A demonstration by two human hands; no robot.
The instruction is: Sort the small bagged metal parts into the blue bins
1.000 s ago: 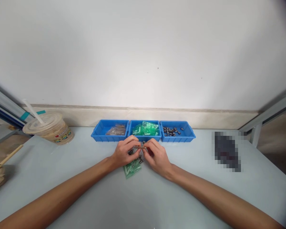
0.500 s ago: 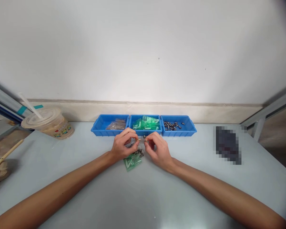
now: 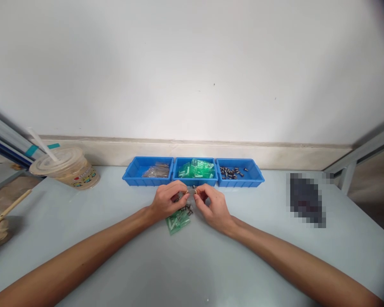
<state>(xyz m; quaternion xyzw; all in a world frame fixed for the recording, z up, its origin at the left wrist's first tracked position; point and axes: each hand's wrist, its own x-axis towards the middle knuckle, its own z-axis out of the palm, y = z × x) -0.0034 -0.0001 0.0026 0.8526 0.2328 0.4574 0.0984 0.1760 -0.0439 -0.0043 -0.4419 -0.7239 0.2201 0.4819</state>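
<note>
My left hand (image 3: 170, 198) is closed in a pinch at the middle of the table. Facing it, my right hand (image 3: 213, 204) pinches too, with a small gap between the fingertips. A small clear plastic bag (image 3: 191, 192) seems to span that gap, gripped from both sides; its contents are mostly behind the fingers. Just below the left fingers lies a green plastic bag (image 3: 178, 222) with pale plugs in it. Several dark metal screws (image 3: 189, 209) lie loose beside that bag, partly hidden by the left hand.
Behind the hands stand three blue trays in a row: a left tray (image 3: 131, 169) with clear bags, a middle tray (image 3: 195, 182) with green bags, and a right tray (image 3: 252, 181) with metal fasteners. A drink cup (image 3: 80, 172) with a straw stands left; a blurred dark object (image 3: 305, 198) lies right.
The fingertips of both hands have shifted slightly, and the left fingers cover more of what they pinch. The whole view has tipped up a little. Trays and loose parts lie as before.
</note>
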